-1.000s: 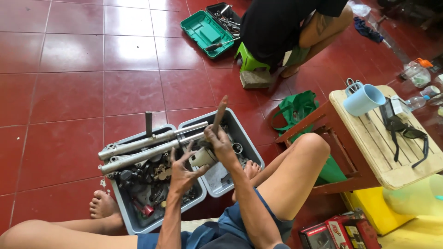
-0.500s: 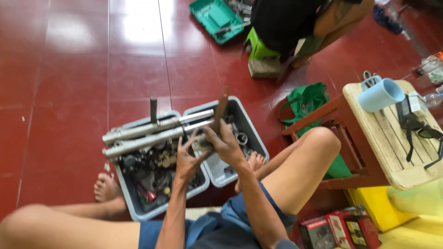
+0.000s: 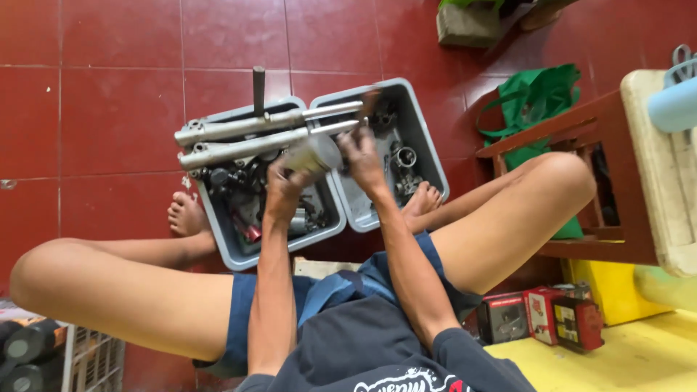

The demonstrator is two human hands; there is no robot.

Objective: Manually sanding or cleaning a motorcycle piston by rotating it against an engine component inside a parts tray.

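Note:
I sit on a red tiled floor with two grey bins [image 3: 428, 156] of metal parts between my legs. Two long silver fork tubes [image 3: 247, 141] lie across the bins. My left hand [image 3: 284, 183] grips a short grey metal cylinder [image 3: 314, 154] above the left bin. My right hand [image 3: 363, 154] is closed beside that cylinder, holding a brown stick-like tool [image 3: 371, 100] that points away from me and is blurred. A dark rod [image 3: 258, 88] stands up behind the tubes.
A green bag [image 3: 534, 98] lies by a wooden table [image 3: 566, 127] with a pale top and a light blue mug [image 3: 674, 101]. Red and black boxes [image 3: 541, 316] sit near my right leg. A wire rack [image 3: 87, 356] is at the bottom left.
My left hand, spread open over the bin before, is now closed on the grey cylinder. My right hand with the brown tool has come down against it. The view has shifted closer.

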